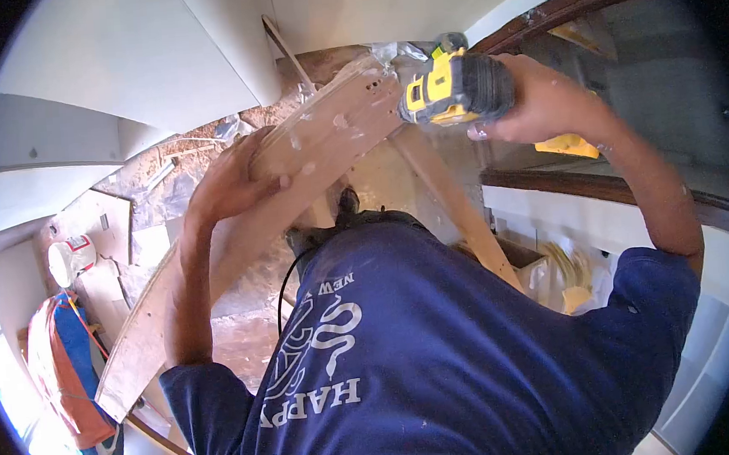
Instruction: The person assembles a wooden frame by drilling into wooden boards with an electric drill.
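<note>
A long, curved wooden board [324, 137] runs slantwise from the lower left to the upper middle. My left hand [230, 176] rests on its edge, thumb on the face and fingers over the far side. My right hand [542, 101] is wrapped round a yellow and black cordless drill [448, 91]. The drill points left, its front end close to the board's right end, where a few small dark holes show. Whether the tip touches the wood I cannot tell.
White cabinet panels [124, 54] stand at the upper left. Wood shavings and scraps lie on the floor [246, 341]. A white bucket [72, 261] and an orange and blue bag [70, 375] are at the left. A wooden strip [456, 208] slants below the drill.
</note>
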`<state>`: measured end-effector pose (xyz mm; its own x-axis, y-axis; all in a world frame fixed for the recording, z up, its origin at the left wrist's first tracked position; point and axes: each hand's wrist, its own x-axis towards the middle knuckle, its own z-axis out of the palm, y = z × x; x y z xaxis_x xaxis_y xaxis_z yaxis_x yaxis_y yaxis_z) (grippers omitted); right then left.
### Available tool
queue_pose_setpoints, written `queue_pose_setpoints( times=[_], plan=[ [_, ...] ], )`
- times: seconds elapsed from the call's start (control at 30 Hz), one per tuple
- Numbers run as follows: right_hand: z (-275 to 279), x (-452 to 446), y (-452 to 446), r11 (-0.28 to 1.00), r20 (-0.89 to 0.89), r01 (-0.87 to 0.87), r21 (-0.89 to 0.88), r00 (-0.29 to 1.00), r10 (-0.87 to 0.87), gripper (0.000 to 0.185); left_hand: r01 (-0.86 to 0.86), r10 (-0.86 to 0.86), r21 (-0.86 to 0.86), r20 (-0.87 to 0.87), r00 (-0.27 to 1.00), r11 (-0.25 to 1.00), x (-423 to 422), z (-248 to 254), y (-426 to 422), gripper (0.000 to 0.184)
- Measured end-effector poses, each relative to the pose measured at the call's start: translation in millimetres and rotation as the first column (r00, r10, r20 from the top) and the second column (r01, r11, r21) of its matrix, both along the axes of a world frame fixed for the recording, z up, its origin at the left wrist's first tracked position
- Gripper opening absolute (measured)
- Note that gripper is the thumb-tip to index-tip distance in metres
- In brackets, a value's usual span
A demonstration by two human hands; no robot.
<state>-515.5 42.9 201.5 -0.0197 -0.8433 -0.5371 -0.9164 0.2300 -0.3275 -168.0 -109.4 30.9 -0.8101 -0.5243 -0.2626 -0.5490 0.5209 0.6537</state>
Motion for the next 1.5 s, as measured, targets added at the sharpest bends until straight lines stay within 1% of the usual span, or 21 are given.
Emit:
queue_pose_setpoints(
  times=[0.07,0.17,0.2,0.3,0.43,0.5,0.53,0.6,0.7,0.83,0.9,0.93,1.0,1.13,1.2,1.23,1.33,1.5],
  plan=[
    [-1.2,-2.9,-6.3,0.987,0.035,0.101,0.124,0.994,-0.106,0.041,0.009,-0.009,-0.005,0.009,1.000,1.000,0.8,-6.3,-1.2,0.086],
    [16.8,13.1,-22.9,0.898,-0.090,0.277,0.341,0.961,-0.262,0.033,0.022,-0.022,-0.001,-0.009,1.000,1.000,6.1,-11.8,-4.0,0.085],
    [16.1,14.7,-24.3,0.890,-0.153,0.291,0.352,0.955,-0.252,0.028,0.025,-0.025,0.012,-0.025,0.999,1.000,5.9,-8.9,-4.0,0.085],
    [5.3,8.0,-21.1,0.913,-0.088,0.235,0.334,0.972,-0.218,0.027,0.014,-0.012,0.030,-0.059,0.998,0.999,4.9,-4.8,-3.1,0.082],
    [6.5,1.4,-19.5,0.876,-0.055,0.315,0.364,0.947,-0.318,0.026,-0.016,0.016,0.034,-0.020,1.000,0.999,4.4,-4.1,-2.0,0.081],
    [1.5,-0.2,-15.5,0.860,-0.039,0.334,0.386,0.937,-0.347,0.025,0.015,-0.015,0.015,-0.055,0.998,1.000,3.8,-4.6,-3.1,0.082],
    [0.9,2.8,-14.5,0.867,-0.051,0.328,0.375,0.941,-0.334,0.025,0.040,-0.040,0.005,-0.064,0.997,0.999,4.5,-4.0,-3.1,0.082],
    [4.5,9.6,-12.3,0.881,-0.084,0.319,0.349,0.947,-0.310,0.024,0.025,-0.025,0.004,-0.016,1.000,1.000,3.8,-2.9,-1.4,0.082],
    [1.4,11.0,-3.3,0.872,-0.073,0.364,0.327,0.930,-0.361,0.024,0.014,-0.014,-0.002,-0.006,1.000,1.000,1.6,-1.3,-0.9,0.083],
    [-3.9,10.9,11.3,0.861,0.066,0.411,0.299,0.891,-0.449,0.021,0.017,-0.017,0.006,0.000,1.000,1.000,3.8,-2.0,0.4,0.084],
    [-9.6,6.2,16.9,0.852,0.097,0.432,0.294,0.874,-0.477,0.021,0.040,-0.042,-0.060,-0.028,0.999,0.997,6.0,-13.3,-0.3,0.085],
    [-5.6,9.8,15.2,0.860,0.080,0.417,0.296,0.886,-0.457,0.021,0.045,-0.050,-0.095,-0.043,0.998,0.994,6.5,-17.0,-0.7,0.085],
    [4.9,24.3,10.4,0.869,0.048,0.392,0.303,0.904,-0.425,0.021,0.050,-0.053,-0.060,-0.036,0.998,0.997,6.0,-16.0,-0.7,0.086],
    [1.5,22.0,8.7,0.853,0.015,0.421,0.308,0.895,-0.447,0.020,0.033,-0.033,0.023,-0.006,0.999,0.999,4.9,-9.1,-0.8,0.086],
    [-3.2,18.1,10.5,0.856,0.010,0.419,0.302,0.897,-0.442,0.019,0.062,-0.066,-0.059,-0.064,0.996,0.996,6.9,-17.3,-3.0,0.085],
    [-5.4,18.4,9.7,0.848,0.016,0.429,0.310,0.890,-0.456,0.019,0.075,-0.084,-0.096,-0.090,0.992,0.993,7.6,-20.8,-2.1,0.084],
    [-4.6,17.5,9.3,0.825,0.030,0.470,0.313,0.863,-0.504,0.018,0.049,-0.050,-0.029,-0.032,0.998,0.998,3.4,-12.1,-1.8,0.082],
    [-3.1,25.7,15.3,0.778,0.081,0.545,0.311,0.801,-0.594,0.018,0.064,-0.066,-0.041,-0.053,0.996,0.997,3.1,-9.6,-3.1,0.080]
  ],
)
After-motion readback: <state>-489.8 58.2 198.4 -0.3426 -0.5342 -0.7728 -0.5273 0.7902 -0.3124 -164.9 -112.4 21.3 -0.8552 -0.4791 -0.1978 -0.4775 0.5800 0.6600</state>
